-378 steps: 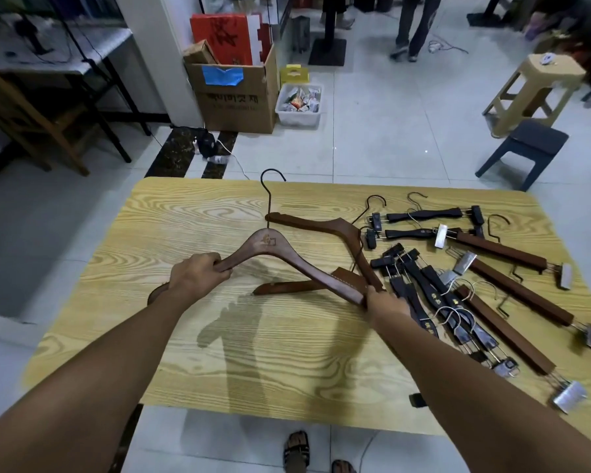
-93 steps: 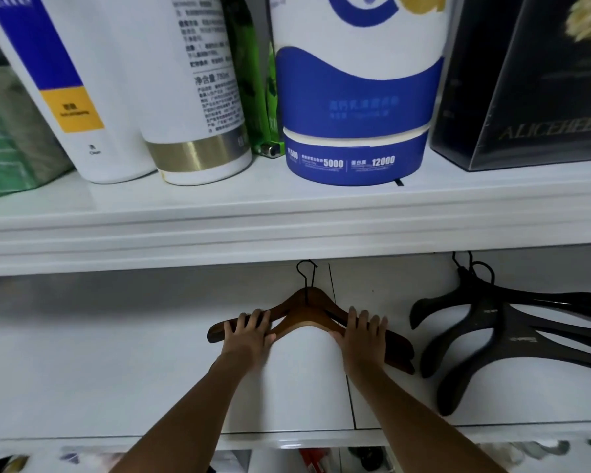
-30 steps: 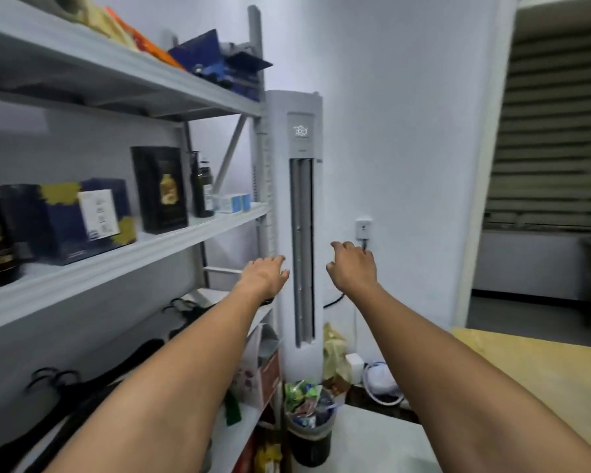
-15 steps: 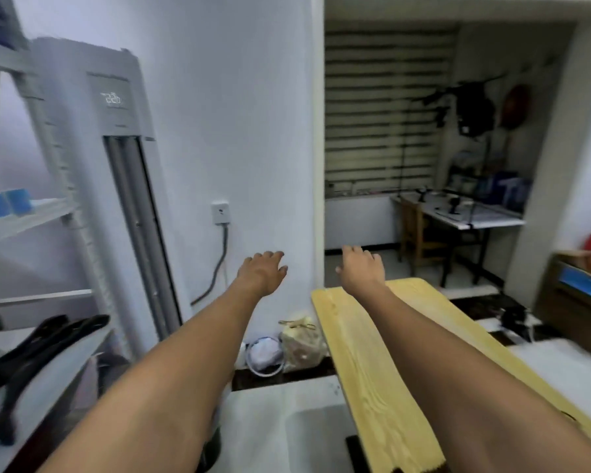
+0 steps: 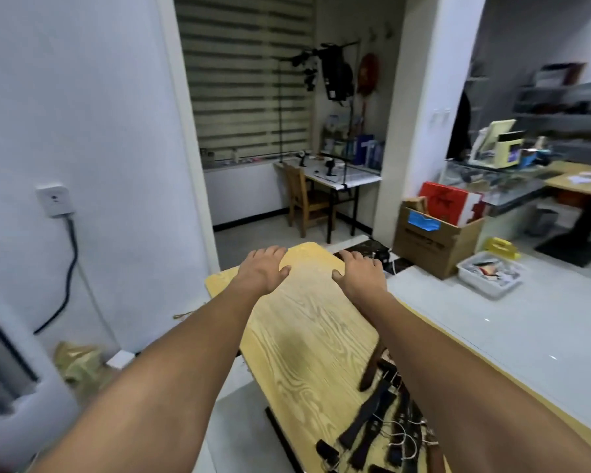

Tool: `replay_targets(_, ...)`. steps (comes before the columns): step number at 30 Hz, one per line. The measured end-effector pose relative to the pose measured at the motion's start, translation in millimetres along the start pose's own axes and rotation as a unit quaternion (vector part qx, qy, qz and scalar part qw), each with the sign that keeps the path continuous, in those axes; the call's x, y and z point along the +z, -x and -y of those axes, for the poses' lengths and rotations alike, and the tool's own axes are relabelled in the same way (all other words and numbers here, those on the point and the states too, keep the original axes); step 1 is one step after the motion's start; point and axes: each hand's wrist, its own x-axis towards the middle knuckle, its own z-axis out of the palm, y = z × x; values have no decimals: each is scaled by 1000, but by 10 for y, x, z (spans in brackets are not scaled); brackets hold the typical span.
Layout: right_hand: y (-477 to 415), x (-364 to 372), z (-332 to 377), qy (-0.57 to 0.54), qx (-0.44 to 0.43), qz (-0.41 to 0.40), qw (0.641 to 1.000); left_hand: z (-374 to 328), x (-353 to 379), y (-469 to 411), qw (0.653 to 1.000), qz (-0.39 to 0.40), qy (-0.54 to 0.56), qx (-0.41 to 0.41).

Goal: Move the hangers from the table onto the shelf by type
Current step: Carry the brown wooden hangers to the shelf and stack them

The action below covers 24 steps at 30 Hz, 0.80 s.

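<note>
L hand (image 5: 265,268) & R hand (image 5: 359,273) reach fwd, palms down, fingers straight & loose, holding nothing; can't tell if they touch the wood-grain surface (image 5: 307,336) below. Hangers (image 5: 376,418) lie in a dark heap at the surface's near R end, partly hidden by the R forearm (image 5: 458,370), cut off at bottom edge; blurred, types hard to tell apart.
</note>
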Motion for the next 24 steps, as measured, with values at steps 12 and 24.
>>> replay_targets(12, -429, 470, -303, -25, 118, 9, 993, 173, 459, -1106, 978, 88, 61, 177)
replay_targets(24, -281, 987, -1046, -7, 246, 54, 968, -505, 1247, -1729, 931, 176, 100, 302)
